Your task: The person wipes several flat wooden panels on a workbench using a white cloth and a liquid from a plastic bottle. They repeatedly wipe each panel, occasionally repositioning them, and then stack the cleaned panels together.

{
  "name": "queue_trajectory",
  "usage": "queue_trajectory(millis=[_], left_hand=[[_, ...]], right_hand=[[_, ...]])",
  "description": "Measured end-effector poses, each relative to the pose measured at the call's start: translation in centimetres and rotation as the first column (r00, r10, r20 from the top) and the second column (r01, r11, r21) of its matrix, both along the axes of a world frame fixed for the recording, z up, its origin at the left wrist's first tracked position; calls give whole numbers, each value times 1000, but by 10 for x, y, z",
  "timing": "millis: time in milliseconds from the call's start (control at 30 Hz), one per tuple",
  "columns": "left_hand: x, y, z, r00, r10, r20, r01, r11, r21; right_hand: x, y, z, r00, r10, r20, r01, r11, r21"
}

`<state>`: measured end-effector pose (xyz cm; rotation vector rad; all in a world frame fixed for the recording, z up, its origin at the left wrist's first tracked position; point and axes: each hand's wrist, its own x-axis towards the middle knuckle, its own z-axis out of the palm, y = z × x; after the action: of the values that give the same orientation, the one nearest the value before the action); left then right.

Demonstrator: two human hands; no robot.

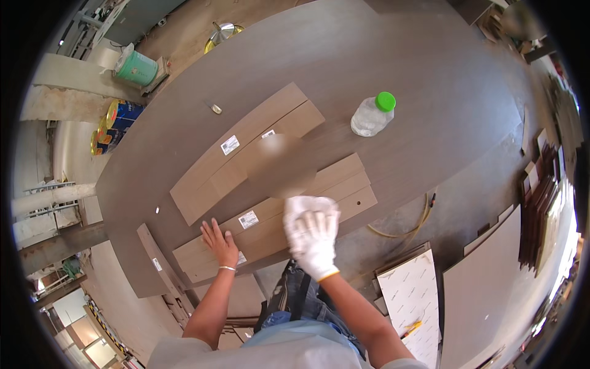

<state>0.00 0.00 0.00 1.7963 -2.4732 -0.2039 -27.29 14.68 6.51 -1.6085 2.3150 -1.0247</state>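
My bare left hand (pixel 220 247) lies with fingers spread on the left part of the near wood-grain panels (pixel 276 226), a bracelet at its wrist. Over the same panels, right of the middle, my right hand (pixel 316 237) wears a white knitted glove. Its fingers press on what looks like a folded white cloth (pixel 295 203), whose lower part the hand hides. Beyond lies another pair of wood-grain panels (pixel 212 175), set at a slant, with white labels. A blurred brown patch covers the space between the two groups.
The brown tabletop (pixel 430 61) bears a clear plastic bottle (pixel 370 118) with a green cap and a small pale object (pixel 216 109). A narrow strip (pixel 153 255) lies at left. A green bucket (pixel 136 67) and stacked boards (pixel 541 203) stand around; an orange-handled tool (pixel 412 329) rests on a white board.
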Motion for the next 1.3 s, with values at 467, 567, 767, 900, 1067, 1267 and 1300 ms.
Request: queue_trajectory(millis=[467, 567, 767, 900, 1067, 1267, 1300], left_hand=[[-2, 13, -13, 990, -28, 137, 32, 999, -30], [10, 14, -14, 991, 1, 137, 4, 999, -39], [7, 12, -12, 990, -15, 138, 21, 999, -41], [6, 13, -8, 992, 4, 126, -1, 1000, -22], [-2, 16, -14, 993, -15, 119, 18, 1000, -25], [4, 12, -9, 988, 14, 157, -7, 999, -47], [0, 14, -10, 988, 4, 156, 2, 999, -41]], right_hand=[[-110, -66, -72, 982, -113, -150, 136, 979, 150], [-123, -77, -14, 951, -279, -136, 289, 955, 63], [-131, -67, -19, 846, -283, 452, 236, 959, 158], [-70, -76, -9, 911, 84, -404, 105, 900, 423], [-181, -31, -85, 818, -254, -515, 386, 908, 164], [-114, -82, -26, 993, -48, -111, 99, 852, 514], [-142, -69, -50, 983, -154, -97, 180, 897, 404]])
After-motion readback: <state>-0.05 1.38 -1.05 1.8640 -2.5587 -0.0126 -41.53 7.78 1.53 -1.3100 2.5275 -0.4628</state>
